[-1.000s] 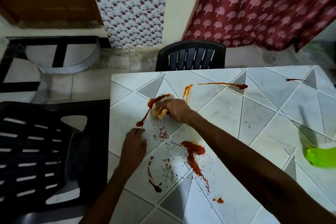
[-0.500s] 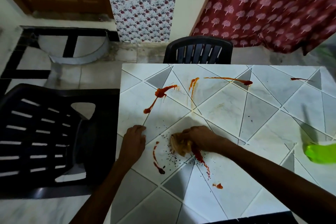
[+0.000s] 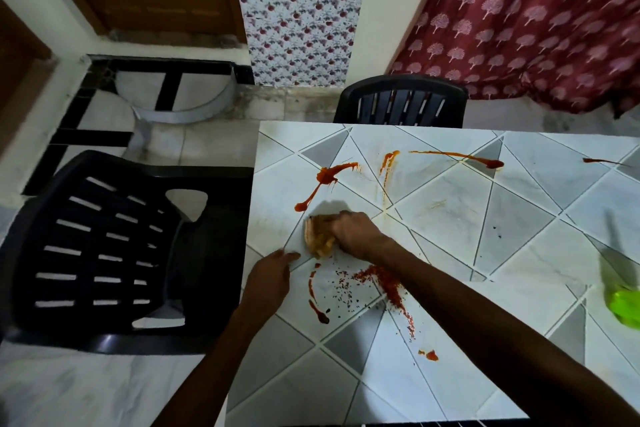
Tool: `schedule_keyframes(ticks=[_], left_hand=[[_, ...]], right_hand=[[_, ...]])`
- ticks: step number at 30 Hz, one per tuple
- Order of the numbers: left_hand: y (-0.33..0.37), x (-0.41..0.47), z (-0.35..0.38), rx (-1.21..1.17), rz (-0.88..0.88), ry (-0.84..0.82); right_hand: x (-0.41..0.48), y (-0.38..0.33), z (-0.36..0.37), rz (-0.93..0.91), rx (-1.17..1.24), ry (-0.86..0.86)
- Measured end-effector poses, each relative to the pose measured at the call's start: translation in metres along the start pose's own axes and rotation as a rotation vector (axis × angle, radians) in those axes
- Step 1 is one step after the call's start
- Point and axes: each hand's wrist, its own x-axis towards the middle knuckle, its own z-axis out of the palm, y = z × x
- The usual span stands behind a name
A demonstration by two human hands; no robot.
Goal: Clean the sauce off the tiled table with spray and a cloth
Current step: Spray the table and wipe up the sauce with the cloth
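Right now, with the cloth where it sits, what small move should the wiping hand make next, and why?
Probably push the cloth forward and left over the red sauce streak. The right hand grips the cloth pressed to the tiled table, and the streak's near end lies just beyond it, unwiped. The left hand rests on the table near its edge.

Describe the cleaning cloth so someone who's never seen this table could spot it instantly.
Find the tiled table, white and grey triangles. Near its left edge, the right hand grips a bunched cloth, just nearer than a long red sauce streak. It's the only yellowish-tan thing there; the other loose item, far right, is bright green.
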Motion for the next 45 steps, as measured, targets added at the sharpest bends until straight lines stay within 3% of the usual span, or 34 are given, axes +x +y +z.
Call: schedule_keyframes(ticks=[8, 11, 17, 22, 27, 32, 40, 45], left_hand=[[-0.011, -0.029, 0.005, 0.040, 0.128, 0.041], [-0.009, -0.031, 0.002, -0.025, 0.085, 0.056], [-0.015, -0.039, 0.001, 0.074, -0.021, 0.070], [-0.027, -0.052, 0.009, 0.127, -0.052, 0.007], [-0.031, -0.057, 0.011, 0.082, -0.061, 0.009], [-0.037, -0.055, 0.008, 0.047, -0.051, -0.008], [-0.015, -0.041, 0.003, 0.029, -0.139, 0.084], [-0.002, -0.017, 0.002, 0.067, -0.103, 0.086]], right_hand=[[-0.038, -0.003, 0.006, 0.010, -0.009, -0.097], [-0.049, 0.002, 0.007, -0.003, -0.005, -0.125], [-0.070, 0.013, -0.002, -0.053, -0.081, -0.242], [-0.041, 0.011, -0.040, 0.020, -0.012, -0.106], [0.015, -0.034, -0.062, -0.097, -0.068, -0.001], [0.039, -0.066, -0.035, -0.166, -0.103, -0.152], [-0.045, -0.015, -0.008, -0.148, -0.077, -0.164], [-0.086, 0.019, 0.004, -0.037, -0.022, -0.324]])
